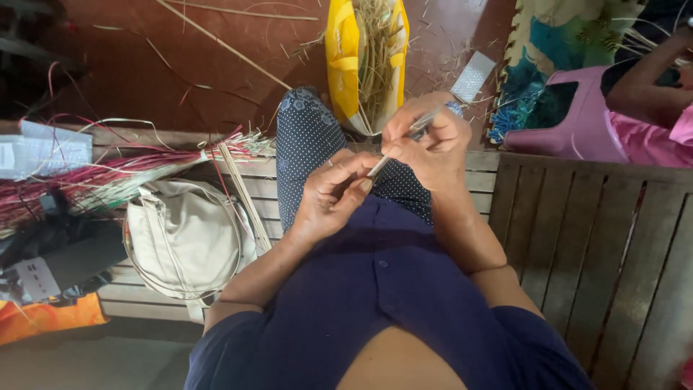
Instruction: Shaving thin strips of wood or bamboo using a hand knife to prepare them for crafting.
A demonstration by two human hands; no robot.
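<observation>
My right hand (427,144) is closed around a small knife with a metal blade (381,166), its tip pointing down-left. My left hand (328,196) sits just below it, thumb and fingers pinched on the end of a thin strip that meets the blade; the strip itself is mostly hidden by the fingers. Both hands hover over my lap, above a dotted dark trouser knee (307,141) and a navy shirt (382,289).
A cream shoulder bag (184,238) lies on the wooden slat bench (577,231) to my left, beside a bundle of pink and green straw (108,177). A yellow sack of dry straw (364,58) stands ahead on the red floor. Another person's arm (646,79) and a pink tub (577,119) are at the upper right.
</observation>
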